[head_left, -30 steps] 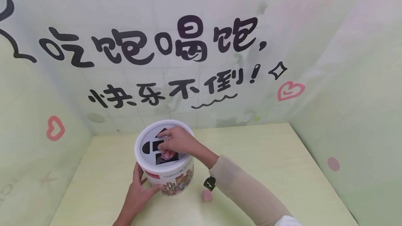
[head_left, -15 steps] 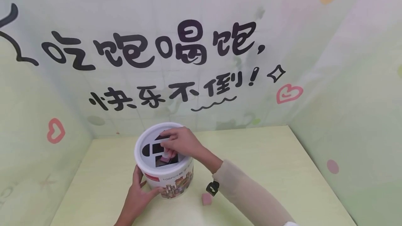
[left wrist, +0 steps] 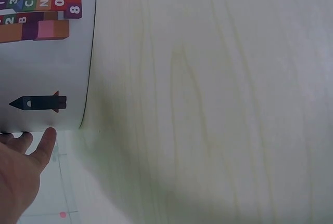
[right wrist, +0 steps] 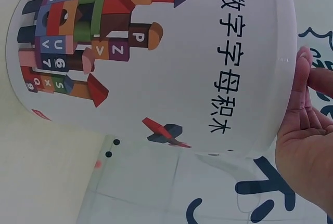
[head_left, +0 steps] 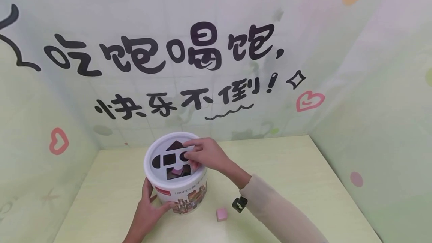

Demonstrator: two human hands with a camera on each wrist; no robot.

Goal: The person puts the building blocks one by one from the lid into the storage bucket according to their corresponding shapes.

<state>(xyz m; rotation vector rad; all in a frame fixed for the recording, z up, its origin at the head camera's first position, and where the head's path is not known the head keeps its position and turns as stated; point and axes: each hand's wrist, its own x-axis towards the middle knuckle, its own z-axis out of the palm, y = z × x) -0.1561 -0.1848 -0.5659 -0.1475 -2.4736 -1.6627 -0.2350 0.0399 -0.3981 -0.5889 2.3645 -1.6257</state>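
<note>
A white bucket (head_left: 189,198) printed with toy blocks stands on the table, its white lid (head_left: 158,177) cut with several shaped holes. A pink-purple block (head_left: 177,170) sits in the lid's front rectangular hole, partly sunk. My left hand (head_left: 148,207) holds the bucket's left side, thumb on the front; its fingertips touch the printed wall in the left wrist view. Over the lid's right part is my right hand (head_left: 210,156), fingers bent loosely, apart from the block, nothing visible in them. In the right wrist view, that hand (right wrist: 307,115) is beside the bucket's rim.
A small pink block (head_left: 221,214) lies on the pale wood-grain table (head_left: 270,183), right of the bucket. Printed walls (head_left: 209,123) with black writing enclose the table at the back and both sides. A black band (head_left: 239,204) hangs at the right forearm.
My right hand has let go of the pink-purple block, which stays in the rectangular hole, and has moved right. The left hand keeps its hold on the bucket.
</note>
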